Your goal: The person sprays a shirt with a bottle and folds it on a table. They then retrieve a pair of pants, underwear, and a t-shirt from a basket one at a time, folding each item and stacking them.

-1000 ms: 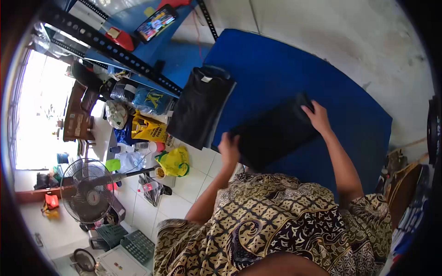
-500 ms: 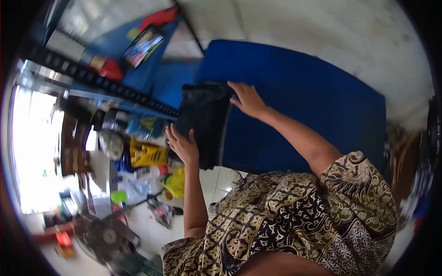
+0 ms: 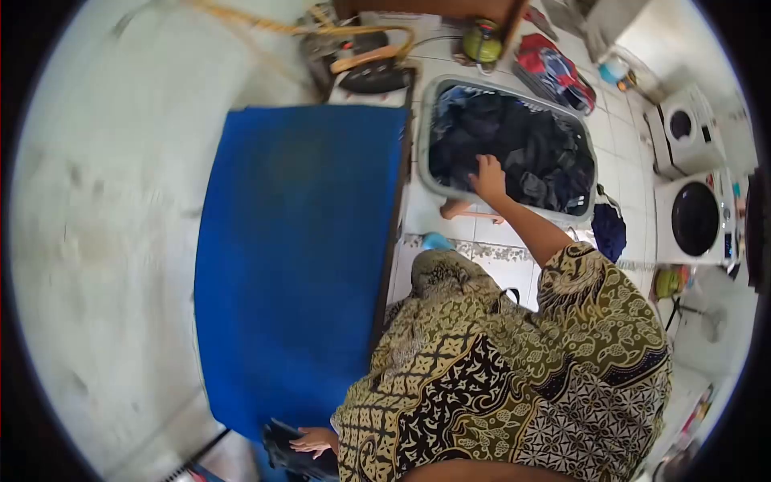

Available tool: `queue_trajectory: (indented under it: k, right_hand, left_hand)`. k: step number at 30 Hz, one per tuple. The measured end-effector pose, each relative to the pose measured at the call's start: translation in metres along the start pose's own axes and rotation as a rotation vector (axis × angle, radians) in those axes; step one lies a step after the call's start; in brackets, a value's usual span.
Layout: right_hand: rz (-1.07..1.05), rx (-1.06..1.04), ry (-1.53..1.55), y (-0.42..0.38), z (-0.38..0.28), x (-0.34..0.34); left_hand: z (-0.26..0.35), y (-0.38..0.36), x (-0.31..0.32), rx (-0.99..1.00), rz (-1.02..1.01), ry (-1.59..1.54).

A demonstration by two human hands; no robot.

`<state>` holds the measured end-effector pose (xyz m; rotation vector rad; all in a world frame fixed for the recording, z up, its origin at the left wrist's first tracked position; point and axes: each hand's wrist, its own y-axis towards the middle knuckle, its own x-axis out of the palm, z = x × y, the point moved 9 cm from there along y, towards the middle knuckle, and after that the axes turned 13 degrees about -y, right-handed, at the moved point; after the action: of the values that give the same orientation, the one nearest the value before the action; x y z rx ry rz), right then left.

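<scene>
At the near end of the blue-covered table (image 3: 297, 265), my left hand (image 3: 315, 440) lies with fingers outstretched on a dark folded cloth (image 3: 281, 450). Much of that cloth is cut off by the lower edge of the view. My right hand (image 3: 488, 178) reaches over the near rim of a grey laundry basket (image 3: 514, 210). Its fingers are apart and bent slightly downward, close over the dark clothes (image 3: 522, 136) that fill the basket.
An iron (image 3: 373, 79) rests at the table's far end. Behind the basket are a green gas cylinder (image 3: 482, 46) and a red-and-blue bundle (image 3: 554, 72). Washing machines (image 3: 695, 217) stand at the right. A dark blue cloth (image 3: 609, 229) hangs beside the basket.
The view has swung right, from the shelf side to the basket. My right hand has left the area by the dark folded cloth and is now over the basket; my left hand stays by the cloth.
</scene>
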<state>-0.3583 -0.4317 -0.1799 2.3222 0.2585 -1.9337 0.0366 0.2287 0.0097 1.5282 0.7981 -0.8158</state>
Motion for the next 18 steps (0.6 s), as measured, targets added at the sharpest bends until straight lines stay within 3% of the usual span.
queue_trajectory:
  k: [2,5,9,10,11,12,13,14,15,17,18]
  right_hand:
    - [-0.228,0.255,-0.115,0.004,0.036,0.02]
    - [-0.326,0.469,-0.017,0.003,0.054,0.032]
    - [-0.171,0.671,0.262,0.035,0.053,0.02]
    - [-0.132,0.729,0.311,0.046,0.043,0.014]
    - [0.025,0.672,0.162,0.057,0.032,-0.017]
    - [0.179,0.609,0.011,0.065,0.021,-0.047]
    - [0.173,0.375,-0.052,0.082,0.004,-0.061]
    - [0.136,0.127,-0.106,0.102,-0.019,-0.064]
    - [0.031,0.012,-0.136,0.112,-0.032,-0.053]
    - [-0.417,-0.043,-0.251,0.121,-0.034,-0.015]
    - [-0.313,-0.015,-0.231,0.13,-0.027,-0.017]
  left_hand:
    - [0.031,0.019,-0.008,0.057,-0.062,-0.084]
    - [0.09,0.072,-0.02,0.181,-0.167,-0.19]
    - [0.186,0.117,-0.019,0.31,-0.288,-0.316]
    - [0.221,0.124,-0.024,0.449,-0.321,-0.415]
    - [0.259,0.126,-0.033,0.598,-0.359,-0.515]
    - [0.283,0.128,-0.042,0.611,-0.355,-0.518]
    - [0.314,0.12,-0.053,0.736,-0.378,-0.575]
    - [0.347,0.115,-0.074,0.853,-0.412,-0.6]
    - [0.367,0.113,-0.085,0.851,-0.414,-0.585]
    - [0.4,0.081,-0.097,1.056,-0.53,-0.602]
    - [0.409,0.074,-0.099,1.055,-0.536,-0.591]
